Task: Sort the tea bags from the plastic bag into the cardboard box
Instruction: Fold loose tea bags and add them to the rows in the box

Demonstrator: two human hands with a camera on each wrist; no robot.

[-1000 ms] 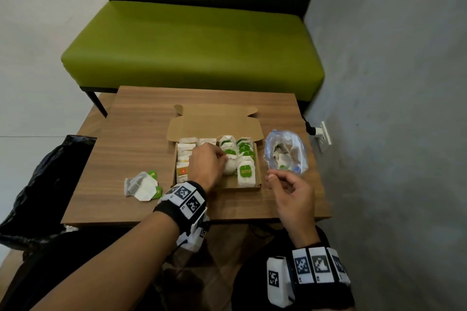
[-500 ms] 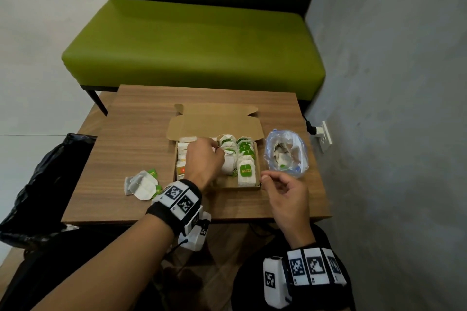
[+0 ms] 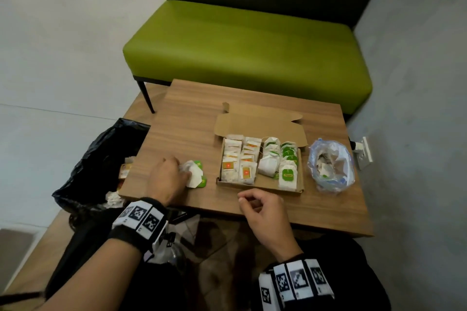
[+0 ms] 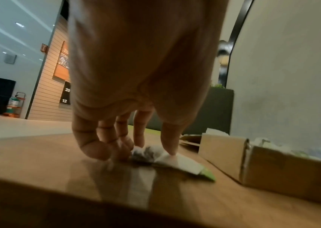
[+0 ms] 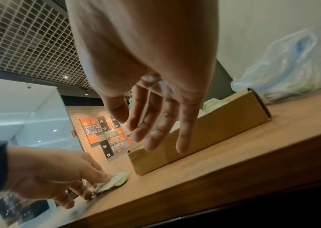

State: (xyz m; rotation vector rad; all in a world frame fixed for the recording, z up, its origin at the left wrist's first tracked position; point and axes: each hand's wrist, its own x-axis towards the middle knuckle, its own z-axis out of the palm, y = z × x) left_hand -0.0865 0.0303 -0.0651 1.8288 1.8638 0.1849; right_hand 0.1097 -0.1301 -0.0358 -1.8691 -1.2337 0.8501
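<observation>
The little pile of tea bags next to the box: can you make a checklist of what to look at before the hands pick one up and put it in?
1. Left hand on the loose tea bags: ok, its fingers press and pinch the pile on the table.
2. One single bag gripped: cannot tell, the pile is bunched and blurred.
3. Right hand free: ok, relaxed, holding nothing.
4. Cardboard box open: ok, lid folded back.
5. Room in the green-label rows: cannot tell from here.
6. Plastic bag within reach: ok, right of the box, still with bags inside.
</observation>
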